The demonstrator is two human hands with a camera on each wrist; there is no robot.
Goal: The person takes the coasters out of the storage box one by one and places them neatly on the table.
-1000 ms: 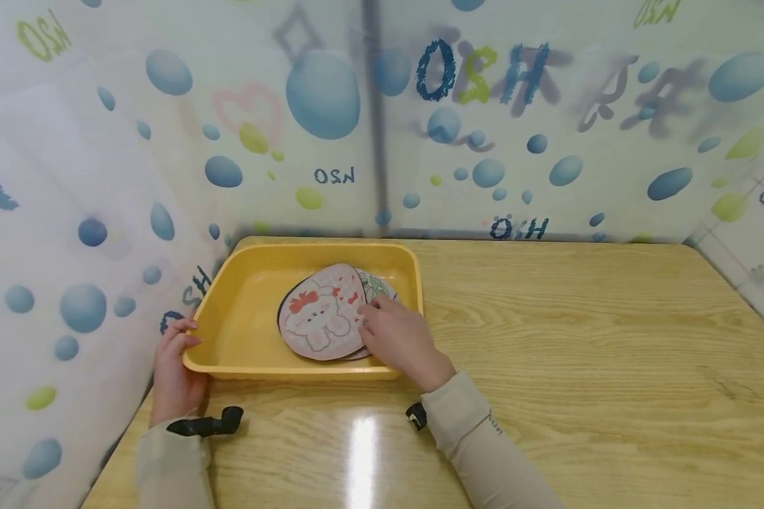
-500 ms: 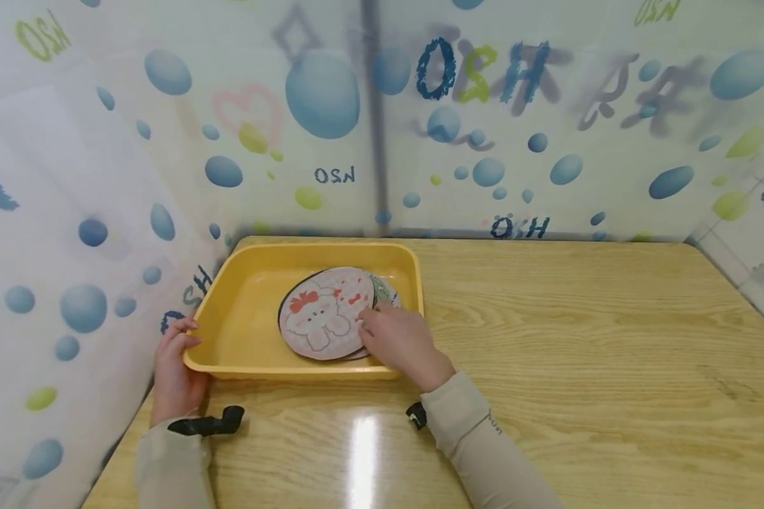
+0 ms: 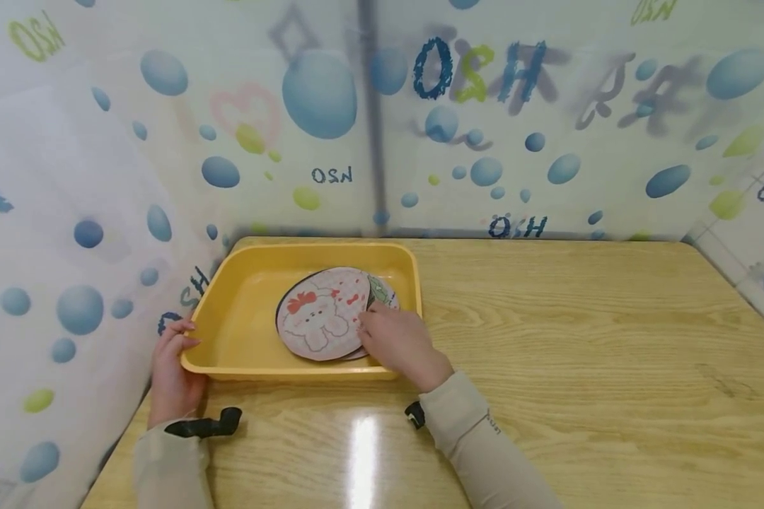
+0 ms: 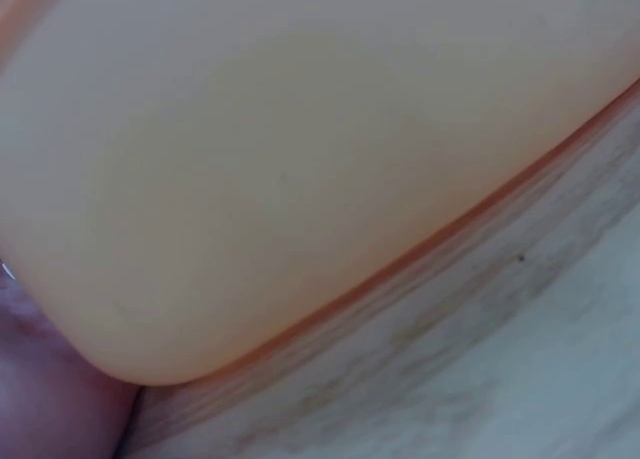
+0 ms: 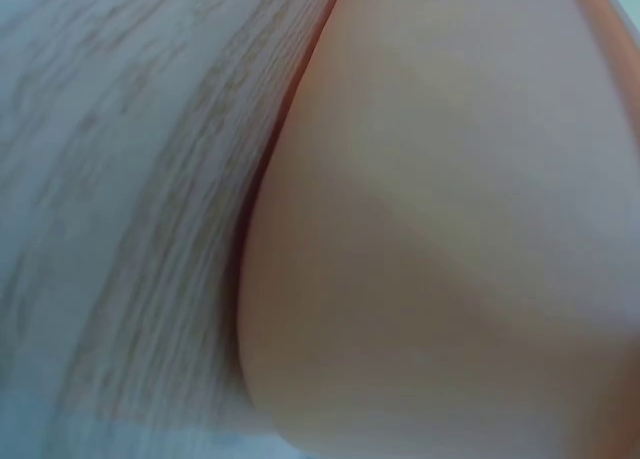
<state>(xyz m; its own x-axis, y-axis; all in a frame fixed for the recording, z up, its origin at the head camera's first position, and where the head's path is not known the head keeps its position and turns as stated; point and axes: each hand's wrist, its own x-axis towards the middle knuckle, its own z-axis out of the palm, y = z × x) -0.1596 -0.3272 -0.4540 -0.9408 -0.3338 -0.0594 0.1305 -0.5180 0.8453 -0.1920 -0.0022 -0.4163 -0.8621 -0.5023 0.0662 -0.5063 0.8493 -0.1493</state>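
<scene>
From the head view, we find the pink, cartoon-printed, dark-edged flat oval towards three o'clock in the yellow rectangular plastic tray. We judge it light and bendable, best taken by its rim; the right hand pinches its three-o'clock edge, while the left hand grips the tray's eight-o'clock rim.

The left wrist view shows us the tray's wall; the right wrist view, no fingers.

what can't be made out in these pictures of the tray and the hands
Head view: most of the green-patterned layer, hidden by the pink printed layer and right hand.
Head view: some of that hand's fingertips, hidden by the hand itself.
Head view: lettering on the right sleeve, too small to read.
Both wrist views: contents of the yellow tray, hidden by its wall.
</scene>
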